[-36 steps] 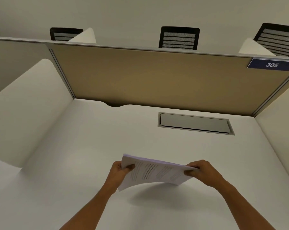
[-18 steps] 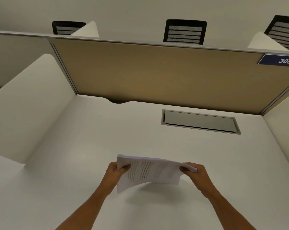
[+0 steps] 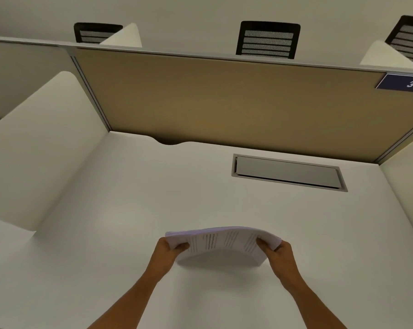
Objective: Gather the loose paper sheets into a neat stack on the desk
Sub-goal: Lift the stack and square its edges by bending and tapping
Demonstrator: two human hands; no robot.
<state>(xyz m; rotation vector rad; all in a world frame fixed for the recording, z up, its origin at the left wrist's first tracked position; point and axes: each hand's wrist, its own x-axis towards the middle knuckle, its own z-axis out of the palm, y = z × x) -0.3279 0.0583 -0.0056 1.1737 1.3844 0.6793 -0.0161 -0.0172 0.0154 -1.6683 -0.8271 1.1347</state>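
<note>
squaring a gathered bundle of paper sheets (image 3: 224,243) over the desk (image 3: 105,233), left hand (image 3: 169,251) and right hand (image 3: 275,254) each clamped on one short end.

held just above the near middle of the desk, shadow directly beneath, lower edge close to the surface but contact not clear. compared with a second earlier: bundle rotated from a slanted, face-up hold to a level one, and bowed upward in an arch between the two grips; edges now looked flush. judged nearly done, with only tapping down and laying flat left. no loose sheets seen elsewhere. printed lines on the top sheet too blurred to read. blue plate (image 3: 405,83) on the tan partition (image 3: 224,98) read "305". closed cable hatch (image 3: 287,172) further back.
</note>
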